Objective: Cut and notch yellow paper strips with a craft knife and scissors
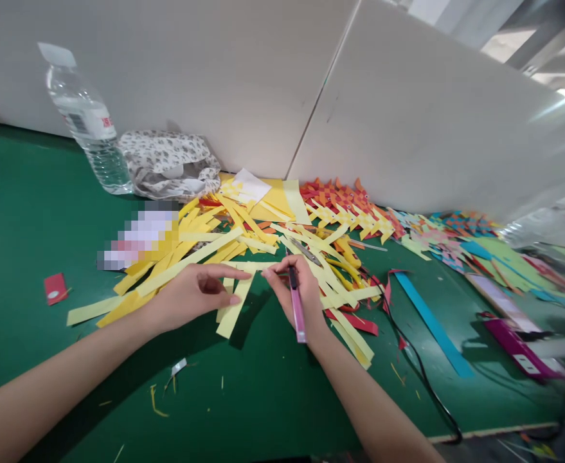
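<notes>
While both hands meet near the middle of the frame, the piece between them is a folded pale yellow paper strip (234,315) just over the green table (118,399). Step in hand, as I judge it: folding or interlacing strips by fingertip. Next move seems to call for lining up the edges, pinning the crossing and pressing the crease flat, with the tool kept clear of the paper.

Look of the strip: matt, flat, narrow; one length runs crosswise, two tails slant toward lower left, the nearer one square-ended. Finer folds hidden by fingers.

Left hand (186,296): half open, thumb and forefinger apart, tips at the strip; no firm pinch visible. Right hand (310,308): curled round a slim pink tool (300,325), perhaps a cutter, its thumb and fingertip together at the strip's far end; cannot tell how tightly they nip the paper.

Around: loose yellow strips (166,272) heaped left of centre, pale strips (354,296) right of centre. Beyond, upper right of centre, red-orange woven pieces (330,193) with pointed edges. A blue strip (434,325) lies apart at right; a water bottle (87,119) stands upper left beside a patterned pouch (171,145).
</notes>
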Motion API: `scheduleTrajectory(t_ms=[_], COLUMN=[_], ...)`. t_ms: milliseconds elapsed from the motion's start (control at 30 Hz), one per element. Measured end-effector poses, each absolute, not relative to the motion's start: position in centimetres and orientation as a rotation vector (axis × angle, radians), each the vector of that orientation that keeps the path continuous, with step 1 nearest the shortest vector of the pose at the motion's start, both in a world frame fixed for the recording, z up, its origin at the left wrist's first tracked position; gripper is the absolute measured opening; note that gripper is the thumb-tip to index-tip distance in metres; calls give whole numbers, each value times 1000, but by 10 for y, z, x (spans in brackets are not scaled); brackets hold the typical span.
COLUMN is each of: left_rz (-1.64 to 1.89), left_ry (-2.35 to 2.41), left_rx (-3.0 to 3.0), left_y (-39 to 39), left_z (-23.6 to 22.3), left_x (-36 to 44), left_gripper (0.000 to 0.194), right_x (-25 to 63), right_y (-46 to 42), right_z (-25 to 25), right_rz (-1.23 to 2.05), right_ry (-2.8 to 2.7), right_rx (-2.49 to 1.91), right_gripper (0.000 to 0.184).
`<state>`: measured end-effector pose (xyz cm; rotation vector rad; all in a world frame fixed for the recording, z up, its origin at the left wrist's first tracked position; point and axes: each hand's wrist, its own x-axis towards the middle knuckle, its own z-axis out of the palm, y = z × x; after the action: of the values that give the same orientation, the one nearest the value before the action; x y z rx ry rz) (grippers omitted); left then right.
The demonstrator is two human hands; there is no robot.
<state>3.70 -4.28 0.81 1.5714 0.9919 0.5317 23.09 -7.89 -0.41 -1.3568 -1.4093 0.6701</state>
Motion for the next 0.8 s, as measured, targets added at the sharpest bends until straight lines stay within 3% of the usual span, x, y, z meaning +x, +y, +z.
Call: scheduleTrajectory(t_ms=[67, 200, 367, 533, 800], left_rz=[578, 639, 656, 638, 605], left_ry=[1040, 1085, 1071, 1063, 1081], left_rx=[1573, 1553, 1529, 1522, 1512], left_y=[-42, -41, -43, -44, -44], left_z=[10, 10, 8, 13, 14], left_x=[35, 33, 34, 34, 35], left_gripper=[45, 47, 44, 45, 51], right_x=[235, 248, 277, 304, 295], right_y=[-77, -73, -80, -104, -132], right_z=[-6, -3, 15, 19, 5], right_rz=[517, 265, -99, -242, -253], right_ry=[-1615, -1895, -1851, -1798, -1894], right_rx=[-1463, -1604, -2012, -2407, -2222], right_gripper=[11, 43, 34, 45, 43])
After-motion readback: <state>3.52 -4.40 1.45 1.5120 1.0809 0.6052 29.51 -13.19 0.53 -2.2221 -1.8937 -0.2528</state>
